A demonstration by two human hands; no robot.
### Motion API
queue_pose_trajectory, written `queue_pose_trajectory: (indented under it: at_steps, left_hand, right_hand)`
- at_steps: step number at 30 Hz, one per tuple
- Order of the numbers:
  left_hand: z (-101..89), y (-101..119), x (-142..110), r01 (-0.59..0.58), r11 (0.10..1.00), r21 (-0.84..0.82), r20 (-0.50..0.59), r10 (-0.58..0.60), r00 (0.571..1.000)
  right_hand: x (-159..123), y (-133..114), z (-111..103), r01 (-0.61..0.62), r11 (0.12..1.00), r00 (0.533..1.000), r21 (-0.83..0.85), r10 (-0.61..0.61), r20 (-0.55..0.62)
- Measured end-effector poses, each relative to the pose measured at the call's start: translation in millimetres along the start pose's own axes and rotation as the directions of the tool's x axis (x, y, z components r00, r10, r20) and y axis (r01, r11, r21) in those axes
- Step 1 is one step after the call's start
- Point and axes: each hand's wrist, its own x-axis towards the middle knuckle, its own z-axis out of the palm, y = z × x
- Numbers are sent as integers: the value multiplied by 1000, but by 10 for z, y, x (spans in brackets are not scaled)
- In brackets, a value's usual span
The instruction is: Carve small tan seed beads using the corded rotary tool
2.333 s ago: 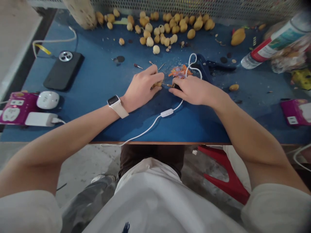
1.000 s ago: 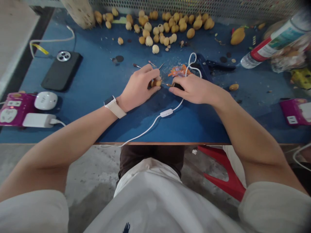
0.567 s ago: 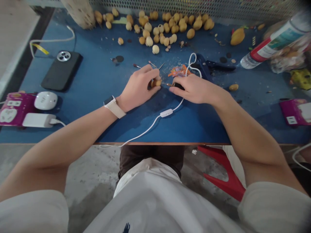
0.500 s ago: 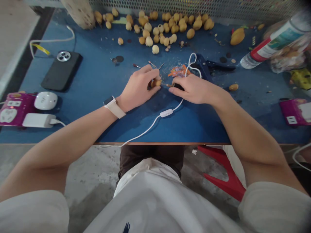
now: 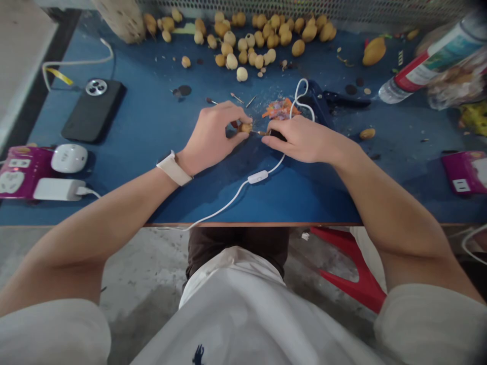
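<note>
at centre frame, i log the left hand (image 5: 211,137) clenched on a small tan nut (image 5: 245,128), fingers curled round it, while the right hand (image 5: 304,142) grasps a small black rotary tool (image 5: 278,135), its thin bit at the nut's right side. so far, orange scraps (image 5: 280,108) lie in a small heap just above the tool on the blue worktop (image 5: 312,203); a large cluster of tan nuts (image 5: 258,40) remains at top centre. against the earliest frame, the left hand sits further left and the nut shows more clearly.
</note>
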Motion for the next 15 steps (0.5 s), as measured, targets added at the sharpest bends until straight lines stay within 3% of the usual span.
queue_pose_trajectory:
  at_steps: [15]
  left_hand:
    - [-48, -19, -12, 25, 1000, -20, 26, -24, 999]
  right_hand:
    - [19, 15, 22, 12, 1000, 1000, -13, -12, -19]
